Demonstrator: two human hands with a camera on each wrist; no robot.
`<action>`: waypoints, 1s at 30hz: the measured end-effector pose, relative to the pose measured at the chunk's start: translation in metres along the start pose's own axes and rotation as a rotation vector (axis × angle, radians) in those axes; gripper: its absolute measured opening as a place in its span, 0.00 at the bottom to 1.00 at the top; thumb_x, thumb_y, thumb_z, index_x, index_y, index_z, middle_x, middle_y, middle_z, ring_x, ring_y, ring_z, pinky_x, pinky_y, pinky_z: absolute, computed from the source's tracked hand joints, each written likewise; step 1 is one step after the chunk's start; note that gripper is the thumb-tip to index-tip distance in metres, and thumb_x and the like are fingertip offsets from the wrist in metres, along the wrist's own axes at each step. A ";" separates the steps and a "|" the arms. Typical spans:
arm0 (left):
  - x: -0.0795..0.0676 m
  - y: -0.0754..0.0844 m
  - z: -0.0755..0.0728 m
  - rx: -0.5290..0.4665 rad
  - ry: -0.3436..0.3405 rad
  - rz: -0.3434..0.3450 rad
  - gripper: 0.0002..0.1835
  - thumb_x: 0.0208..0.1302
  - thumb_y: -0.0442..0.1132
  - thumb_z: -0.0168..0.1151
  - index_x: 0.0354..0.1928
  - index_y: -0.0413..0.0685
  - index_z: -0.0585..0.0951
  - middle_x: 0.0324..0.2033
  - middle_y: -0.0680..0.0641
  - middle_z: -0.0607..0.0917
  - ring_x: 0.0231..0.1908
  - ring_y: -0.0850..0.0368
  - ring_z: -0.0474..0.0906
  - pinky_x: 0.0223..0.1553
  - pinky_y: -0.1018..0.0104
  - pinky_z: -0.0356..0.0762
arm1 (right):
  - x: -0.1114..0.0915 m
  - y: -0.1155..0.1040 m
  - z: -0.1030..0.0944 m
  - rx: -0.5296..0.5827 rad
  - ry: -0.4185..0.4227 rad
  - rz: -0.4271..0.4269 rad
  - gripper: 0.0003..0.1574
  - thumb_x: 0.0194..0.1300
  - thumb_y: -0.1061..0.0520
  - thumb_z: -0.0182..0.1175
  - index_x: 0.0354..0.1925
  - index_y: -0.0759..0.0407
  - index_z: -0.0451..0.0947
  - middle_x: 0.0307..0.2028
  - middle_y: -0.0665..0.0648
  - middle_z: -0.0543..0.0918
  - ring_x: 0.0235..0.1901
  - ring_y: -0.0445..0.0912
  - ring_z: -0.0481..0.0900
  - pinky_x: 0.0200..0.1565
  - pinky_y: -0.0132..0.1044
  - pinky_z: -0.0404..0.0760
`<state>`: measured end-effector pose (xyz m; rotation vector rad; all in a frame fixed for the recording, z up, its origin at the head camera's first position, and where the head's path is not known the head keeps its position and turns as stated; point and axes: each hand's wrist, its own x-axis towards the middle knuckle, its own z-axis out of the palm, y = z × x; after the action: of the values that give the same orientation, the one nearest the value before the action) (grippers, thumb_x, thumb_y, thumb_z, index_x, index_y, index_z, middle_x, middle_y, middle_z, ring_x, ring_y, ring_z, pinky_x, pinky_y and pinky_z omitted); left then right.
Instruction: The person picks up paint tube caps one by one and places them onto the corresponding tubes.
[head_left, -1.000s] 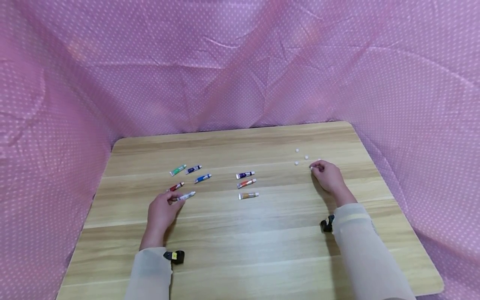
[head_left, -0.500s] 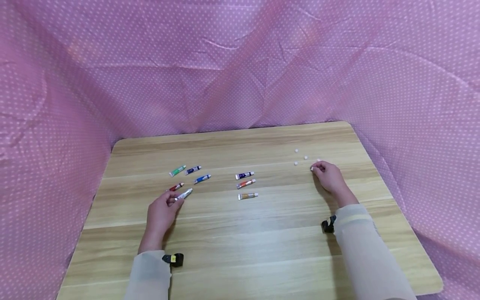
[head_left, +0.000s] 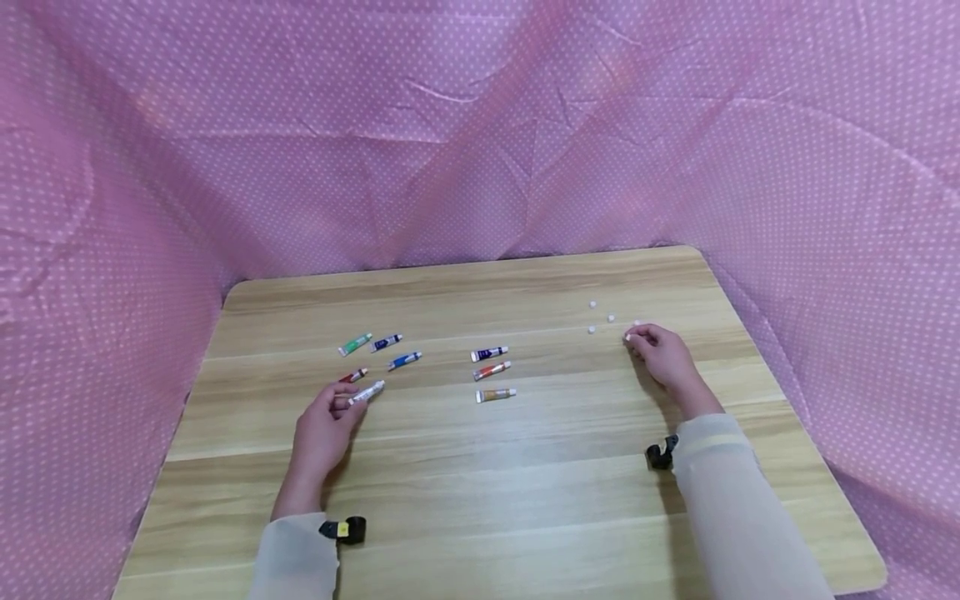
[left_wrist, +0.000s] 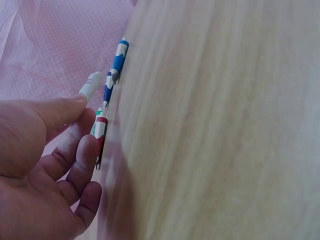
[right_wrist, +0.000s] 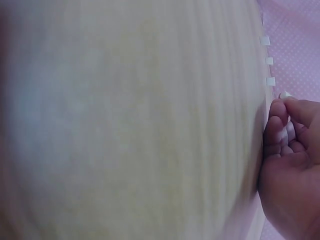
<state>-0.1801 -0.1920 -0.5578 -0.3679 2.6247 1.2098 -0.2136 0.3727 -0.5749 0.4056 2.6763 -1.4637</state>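
My left hand pinches a white paint tube between thumb and fingers, its capped end tilted up and away to the right. In the left wrist view the tube sticks out past the thumb. Just beyond this hand lies a red paint tube, partly hidden by the fingers. On the right, my right hand pinches a small white piece at its fingertips, close over the table. The right wrist view shows this piece between thumb and forefinger, the other fingers curled.
Green, dark blue and blue tubes lie beyond the left hand. Purple, orange and ochre tubes form a column mid-table. Several white pieces lie near the right hand. Pink dotted cloth surrounds the wooden table.
The white tube in my left hand has tilted more steeply and shifted slightly left. The right hand has moved slightly right and nearer, its white piece now showing more plainly.
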 end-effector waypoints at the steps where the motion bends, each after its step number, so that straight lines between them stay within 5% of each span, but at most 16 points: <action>1: -0.001 0.000 -0.001 -0.010 0.004 -0.001 0.20 0.82 0.49 0.61 0.69 0.55 0.77 0.59 0.43 0.85 0.58 0.45 0.82 0.60 0.48 0.81 | 0.000 0.001 -0.001 0.048 -0.005 0.007 0.23 0.85 0.51 0.57 0.63 0.68 0.80 0.46 0.56 0.88 0.42 0.37 0.80 0.46 0.26 0.81; 8: -0.010 0.004 -0.004 -0.063 0.033 -0.002 0.24 0.83 0.56 0.57 0.69 0.52 0.75 0.61 0.43 0.83 0.58 0.46 0.80 0.57 0.54 0.80 | 0.001 0.005 -0.005 0.291 -0.011 0.018 0.25 0.86 0.54 0.54 0.65 0.75 0.74 0.36 0.37 0.85 0.37 0.31 0.81 0.44 0.23 0.83; 13: -0.016 0.006 -0.003 -0.078 0.029 -0.004 0.27 0.83 0.60 0.56 0.70 0.52 0.74 0.61 0.43 0.82 0.58 0.47 0.79 0.54 0.60 0.77 | 0.001 0.008 -0.005 0.333 0.012 0.017 0.25 0.86 0.56 0.54 0.66 0.76 0.73 0.35 0.36 0.87 0.36 0.32 0.82 0.43 0.24 0.84; 19: -0.020 0.008 -0.002 -0.102 0.024 -0.003 0.30 0.81 0.64 0.56 0.71 0.52 0.73 0.63 0.43 0.82 0.60 0.46 0.78 0.58 0.55 0.78 | -0.004 0.012 -0.004 0.413 0.067 0.055 0.21 0.85 0.57 0.55 0.65 0.72 0.73 0.34 0.35 0.90 0.35 0.33 0.85 0.44 0.26 0.86; 30: -0.026 0.012 -0.002 -0.111 0.014 -0.013 0.23 0.84 0.58 0.55 0.69 0.54 0.74 0.62 0.43 0.83 0.61 0.45 0.80 0.61 0.50 0.79 | -0.023 -0.002 0.002 0.689 0.218 0.106 0.06 0.79 0.66 0.56 0.45 0.62 0.81 0.26 0.42 0.88 0.29 0.35 0.84 0.38 0.26 0.85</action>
<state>-0.1594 -0.1824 -0.5401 -0.4140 2.5693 1.3569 -0.1923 0.3656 -0.5697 0.7629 2.1508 -2.3929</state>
